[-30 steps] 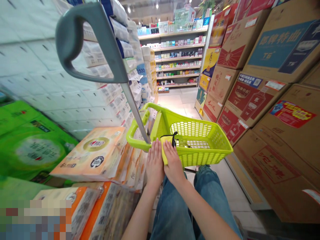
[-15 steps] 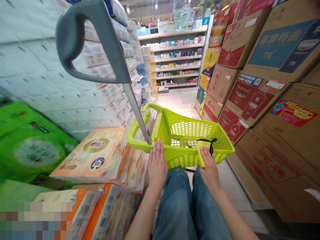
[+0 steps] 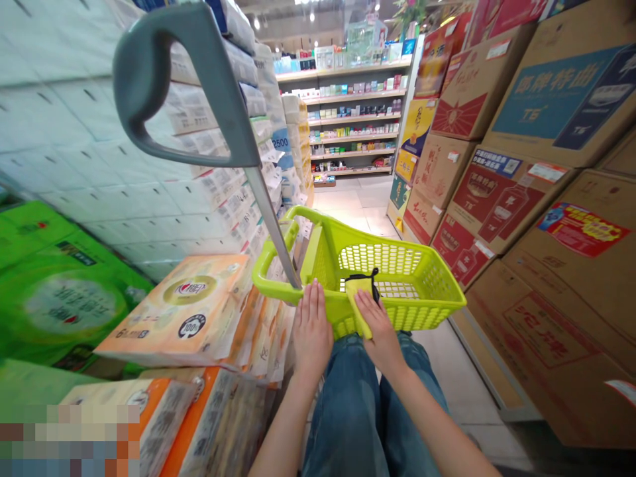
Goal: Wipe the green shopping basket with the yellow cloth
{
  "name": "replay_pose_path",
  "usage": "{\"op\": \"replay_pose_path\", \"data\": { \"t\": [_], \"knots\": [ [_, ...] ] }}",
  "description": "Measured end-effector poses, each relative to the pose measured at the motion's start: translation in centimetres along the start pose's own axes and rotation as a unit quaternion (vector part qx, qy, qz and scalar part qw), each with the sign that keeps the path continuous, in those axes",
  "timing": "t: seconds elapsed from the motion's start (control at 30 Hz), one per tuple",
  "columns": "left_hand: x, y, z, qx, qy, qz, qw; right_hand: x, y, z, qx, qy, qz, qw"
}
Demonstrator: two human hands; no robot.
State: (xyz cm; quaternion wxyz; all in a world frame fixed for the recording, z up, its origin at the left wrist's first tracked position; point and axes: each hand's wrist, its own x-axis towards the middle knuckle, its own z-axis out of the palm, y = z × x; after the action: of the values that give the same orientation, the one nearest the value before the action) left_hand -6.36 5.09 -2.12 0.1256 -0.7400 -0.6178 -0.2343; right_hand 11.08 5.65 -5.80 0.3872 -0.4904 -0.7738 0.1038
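Note:
A lime-green shopping basket (image 3: 432, 311) with latticed walls sits just beyond my knees. A metal pole and grey pull handle (image 3: 238, 119) rise from its left end. My left hand (image 3: 314, 324) rests on the near rim beside the foot of the pole, fingers stretched out flat; its thumb is hidden. In my right hand (image 3: 375, 324) is a yellow cloth (image 3: 358, 285) with black edging and a black loop. The cloth lies over the near rim, pressed there under my fingers, to the right of my left hand.
Orange tissue packs (image 3: 183, 298) and green packs (image 3: 69, 298) are stacked close on the left, below a wall of white packs (image 3: 124, 192). Cardboard boxes (image 3: 521, 192) rise on the right. A tiled aisle (image 3: 358, 199) leads to stocked shelves (image 3: 355, 119).
My right hand has slid left along the near rim with the yellow cloth, closer to my left hand. My left hand and the basket have hardly moved.

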Motion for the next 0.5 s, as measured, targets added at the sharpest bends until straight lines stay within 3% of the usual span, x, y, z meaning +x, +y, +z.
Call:
{"op": "replay_pose_path", "data": {
  "t": [0.17,0.27,0.4,0.5],
  "knots": [
    [0.1,0.1,0.3,-0.006,0.011,-0.002,1.0,-4.0,6.7,-3.5,-0.062,0.04,0.067,0.995],
    [0.1,0.0,0.4,-0.006,0.015,0.003,1.0,-4.6,7.6,-3.7,-0.066,0.066,0.099,0.991],
    [0.0,0.0,0.3,-0.008,0.012,0.006,1.0,-2.3,3.6,-0.8,-0.014,0.111,0.141,0.984],
    [0.0,-0.1,0.4,-0.003,0.017,0.002,1.0,0.7,-2.0,2.2,0.056,0.067,0.074,0.993]
  ]
}}
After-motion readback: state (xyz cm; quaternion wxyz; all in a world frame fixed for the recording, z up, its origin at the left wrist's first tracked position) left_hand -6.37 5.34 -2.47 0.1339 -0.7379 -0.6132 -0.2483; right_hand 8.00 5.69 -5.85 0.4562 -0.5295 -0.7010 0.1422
